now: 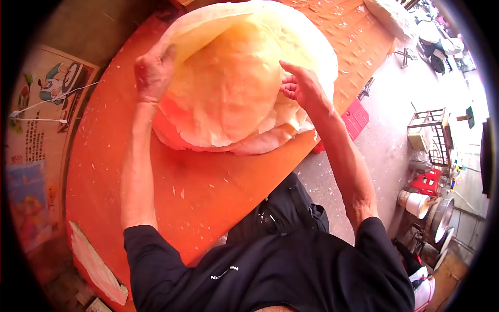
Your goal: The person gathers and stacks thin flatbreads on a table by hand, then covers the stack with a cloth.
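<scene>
A big stack of thin, round, pale yellow sheets (228, 99) lies on the orange table (192, 192), its lower edges ragged and folded. At the stack's left side my left hand (155, 73) grips the edge of the top sheet (208, 32), which is lifted and curls over. My right hand (301, 86) is over the right part of the stack with its fingers apart and nothing seen in them. Whether its fingertips touch the sheets cannot be made out.
A pale flat strip (99, 262) lies at the table's lower left edge. A cloth bundle (390, 20) is at the far right corner. Beyond the right edge are a pink stool (355, 119), a metal rack (439, 136), a red stool (427, 182) and a white bucket (416, 205).
</scene>
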A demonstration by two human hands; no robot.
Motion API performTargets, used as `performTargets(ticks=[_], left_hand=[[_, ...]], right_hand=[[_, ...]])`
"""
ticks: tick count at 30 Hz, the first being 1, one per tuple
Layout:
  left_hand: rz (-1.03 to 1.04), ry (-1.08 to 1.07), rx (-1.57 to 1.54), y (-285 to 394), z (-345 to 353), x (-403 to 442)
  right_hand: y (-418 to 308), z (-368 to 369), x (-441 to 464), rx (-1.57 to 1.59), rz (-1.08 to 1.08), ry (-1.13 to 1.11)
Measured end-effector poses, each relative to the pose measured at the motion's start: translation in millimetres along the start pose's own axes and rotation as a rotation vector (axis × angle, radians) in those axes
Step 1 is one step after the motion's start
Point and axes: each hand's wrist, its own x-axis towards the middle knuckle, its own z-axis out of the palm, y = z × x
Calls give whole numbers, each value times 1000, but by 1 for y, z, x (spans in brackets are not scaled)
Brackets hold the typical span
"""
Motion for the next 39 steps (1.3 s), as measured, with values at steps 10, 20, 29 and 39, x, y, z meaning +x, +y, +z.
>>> performTargets(ticks=[10, 20, 29, 39], left_hand=[[7, 158, 18, -12, -43, 39], [111, 248, 210, -50, -115, 88], [412, -338, -2, 38, 14, -112], [0, -91, -194, 60, -44, -168]], right_hand=[[27, 85, 11, -439, -222, -15], [-143, 25, -154, -576, -841, -68], [-223, 50, -247, -1559, -1179, 438], [-77, 111, -141, -1963, -1651, -215]])
